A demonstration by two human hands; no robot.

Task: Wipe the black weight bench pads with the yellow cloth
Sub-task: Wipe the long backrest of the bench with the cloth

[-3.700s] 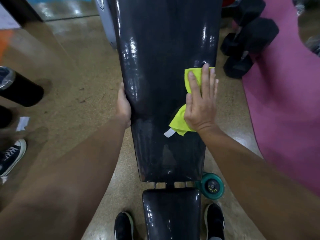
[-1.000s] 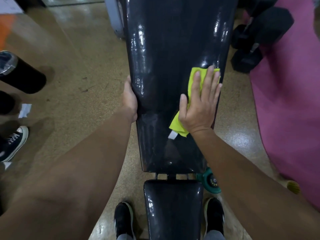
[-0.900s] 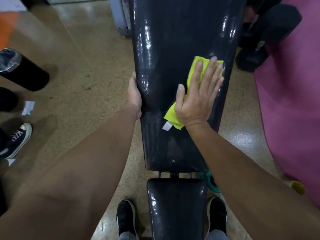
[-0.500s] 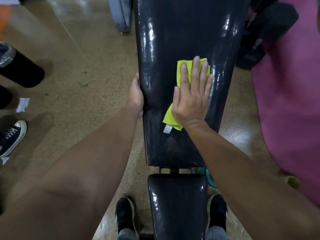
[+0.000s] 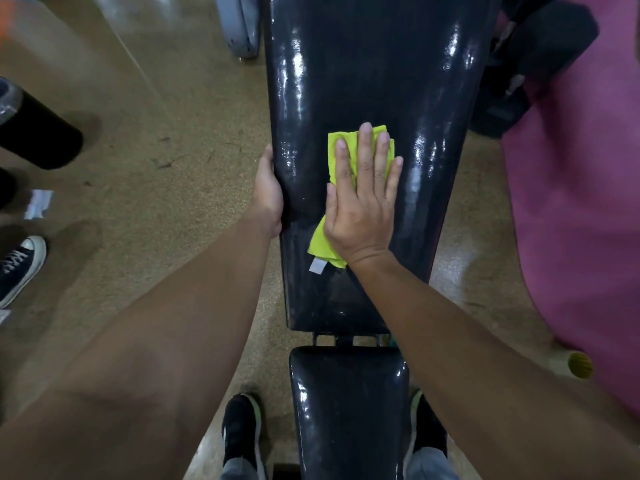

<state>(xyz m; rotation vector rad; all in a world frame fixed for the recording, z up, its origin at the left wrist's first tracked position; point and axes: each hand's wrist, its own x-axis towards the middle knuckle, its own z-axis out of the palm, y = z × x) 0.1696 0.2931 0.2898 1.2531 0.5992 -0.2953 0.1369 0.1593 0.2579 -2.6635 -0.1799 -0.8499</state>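
The long black back pad (image 5: 363,81) of the weight bench runs up the middle of the view, glossy with glare. Below it, across a small gap, lies the shorter black seat pad (image 5: 346,403). My right hand (image 5: 362,202) lies flat, fingers spread, pressing the yellow cloth (image 5: 337,147) onto the middle of the back pad. A white tag of the cloth sticks out below my palm. My left hand (image 5: 268,195) grips the left edge of the back pad.
A purple mat (image 5: 581,202) covers the floor on the right, with black dumbbells (image 5: 540,57) beyond it. At the left stand a black cylinder (image 5: 34,133) and another person's sneaker (image 5: 20,265). My own shoes (image 5: 240,434) flank the seat pad.
My right hand has slid the yellow cloth leftwards from the pad's right edge toward its middle. My left hand has kept its grip on the left edge.
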